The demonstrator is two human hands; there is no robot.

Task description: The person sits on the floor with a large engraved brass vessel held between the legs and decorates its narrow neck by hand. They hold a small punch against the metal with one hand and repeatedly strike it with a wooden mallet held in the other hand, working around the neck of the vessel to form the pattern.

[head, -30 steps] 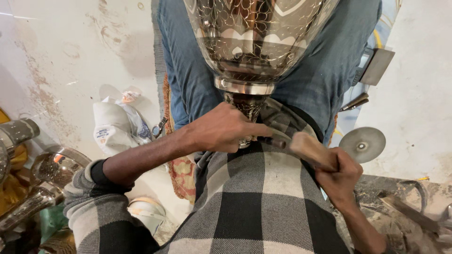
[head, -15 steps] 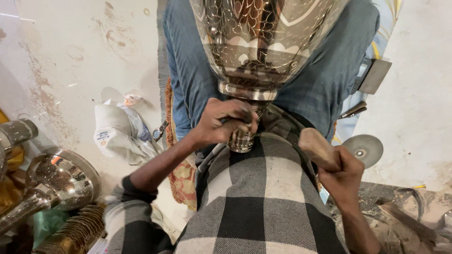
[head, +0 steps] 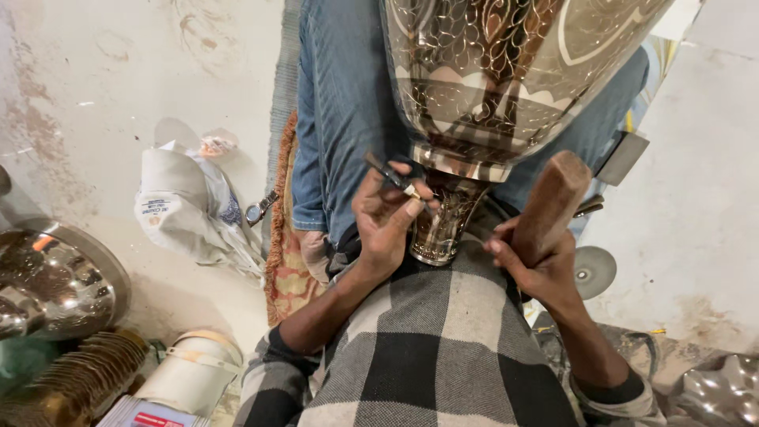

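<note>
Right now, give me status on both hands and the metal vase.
Left hand pinching a small chisel against the engraved metal vase. Right hand gripping a wooden mallet, raised off the chisel. Nothing between them.

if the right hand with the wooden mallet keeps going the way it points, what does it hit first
Most likely the flared lower rim of the engraved metal vase: the right hand tilts its wooden mallet up towards it, though depth is unclear.

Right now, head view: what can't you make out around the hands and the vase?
- Vase: rim and upper body cut off by the top edge.
- Tool in left hand: tip too small to tell if it touches the vase.
- Mallet in right hand: lower end hidden by the fingers.
</note>
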